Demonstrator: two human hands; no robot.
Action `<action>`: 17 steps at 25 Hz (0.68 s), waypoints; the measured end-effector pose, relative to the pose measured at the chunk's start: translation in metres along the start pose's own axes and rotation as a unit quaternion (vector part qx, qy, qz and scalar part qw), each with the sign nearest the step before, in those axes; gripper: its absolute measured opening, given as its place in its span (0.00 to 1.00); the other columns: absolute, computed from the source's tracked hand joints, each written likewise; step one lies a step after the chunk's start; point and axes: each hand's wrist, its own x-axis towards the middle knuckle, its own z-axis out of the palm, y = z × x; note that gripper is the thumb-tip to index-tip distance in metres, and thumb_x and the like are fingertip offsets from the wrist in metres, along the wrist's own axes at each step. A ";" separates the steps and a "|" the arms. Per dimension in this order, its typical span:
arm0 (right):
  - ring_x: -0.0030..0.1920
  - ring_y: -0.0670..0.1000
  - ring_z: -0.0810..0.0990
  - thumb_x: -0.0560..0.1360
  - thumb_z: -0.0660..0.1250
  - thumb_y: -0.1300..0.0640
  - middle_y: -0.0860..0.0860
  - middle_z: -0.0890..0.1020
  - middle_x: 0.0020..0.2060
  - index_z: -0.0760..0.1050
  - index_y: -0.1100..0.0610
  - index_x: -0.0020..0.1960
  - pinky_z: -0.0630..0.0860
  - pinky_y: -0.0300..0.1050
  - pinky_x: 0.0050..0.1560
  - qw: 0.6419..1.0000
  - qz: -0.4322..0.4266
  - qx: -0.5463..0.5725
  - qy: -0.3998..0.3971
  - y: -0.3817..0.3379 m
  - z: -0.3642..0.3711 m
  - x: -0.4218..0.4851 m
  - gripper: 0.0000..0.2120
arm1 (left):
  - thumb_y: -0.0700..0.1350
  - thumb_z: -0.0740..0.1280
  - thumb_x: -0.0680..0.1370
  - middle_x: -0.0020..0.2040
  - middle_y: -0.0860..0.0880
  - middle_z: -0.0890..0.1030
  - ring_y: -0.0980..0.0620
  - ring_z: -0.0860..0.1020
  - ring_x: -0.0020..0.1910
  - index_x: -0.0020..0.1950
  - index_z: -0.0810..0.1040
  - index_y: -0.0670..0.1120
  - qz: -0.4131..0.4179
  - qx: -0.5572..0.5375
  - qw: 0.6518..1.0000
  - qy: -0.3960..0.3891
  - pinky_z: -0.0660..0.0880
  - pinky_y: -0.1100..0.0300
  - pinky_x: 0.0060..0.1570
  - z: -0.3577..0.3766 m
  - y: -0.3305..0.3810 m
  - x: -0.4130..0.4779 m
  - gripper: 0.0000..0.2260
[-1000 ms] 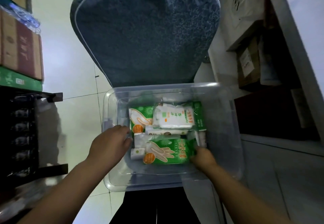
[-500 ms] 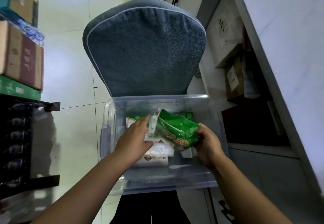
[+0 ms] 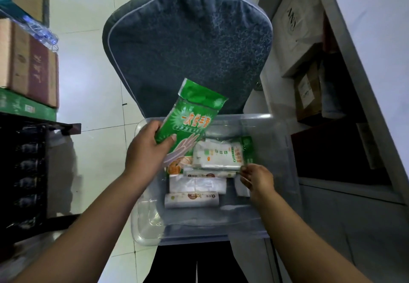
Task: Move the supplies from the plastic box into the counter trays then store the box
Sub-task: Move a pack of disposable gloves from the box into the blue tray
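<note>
So, mid-unloading: with the left hand [image 3: 146, 150], gripping a green glove packet [image 3: 192, 114] raised above the plastic box [image 3: 199, 227]; pinching the edge of a white packet [image 3: 218, 155] down inside with the right hand [image 3: 257, 178]. Next, probably carrying both to trays, none in view. Cartons [image 3: 28, 66] left, tiled floor [image 3: 93, 83], blue chair cushion [image 3: 188, 46], cluttered shelves [image 3: 309, 83] right.

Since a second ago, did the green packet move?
Yes. The green packet rose from the plastic box floor; the left hand holds it past the far rim.
</note>
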 end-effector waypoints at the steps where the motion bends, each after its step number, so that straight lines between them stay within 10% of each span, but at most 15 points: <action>1: 0.27 0.49 0.77 0.77 0.59 0.64 0.55 0.77 0.30 0.74 0.61 0.41 0.74 0.40 0.27 0.999 0.035 0.007 -0.002 0.011 0.004 0.009 0.08 | 0.51 0.68 0.72 0.39 0.56 0.79 0.52 0.78 0.39 0.45 0.71 0.57 -0.008 -0.016 1.000 0.013 0.72 0.55 0.37 -0.003 -0.001 0.005 0.07; 5: 0.14 0.45 0.69 0.78 0.55 0.66 0.50 0.70 0.13 0.67 0.58 0.33 0.68 0.33 0.17 0.989 0.137 0.050 -0.015 0.040 0.031 0.043 0.15 | 0.54 0.66 0.69 0.37 0.59 0.79 0.58 0.78 0.37 0.43 0.71 0.57 -0.014 -0.028 0.999 0.017 0.73 0.57 0.36 0.000 -0.012 0.017 0.06; 13: 0.12 0.47 0.70 0.74 0.68 0.54 0.51 0.75 0.17 0.70 0.57 0.34 0.65 0.32 0.12 0.951 0.222 0.199 0.076 0.031 0.073 0.069 0.12 | 0.54 0.67 0.68 0.38 0.61 0.80 0.63 0.77 0.38 0.41 0.72 0.59 -0.038 -0.020 0.999 -0.009 0.72 0.60 0.36 0.001 -0.034 0.017 0.05; 17: 0.19 0.42 0.77 0.77 0.63 0.56 0.48 0.79 0.22 0.71 0.55 0.41 0.75 0.34 0.21 0.989 0.105 0.105 0.023 0.020 0.075 0.058 0.07 | 0.54 0.65 0.70 0.42 0.60 0.81 0.57 0.79 0.42 0.47 0.72 0.58 -0.048 -0.009 0.999 -0.024 0.75 0.56 0.41 -0.007 -0.039 0.017 0.08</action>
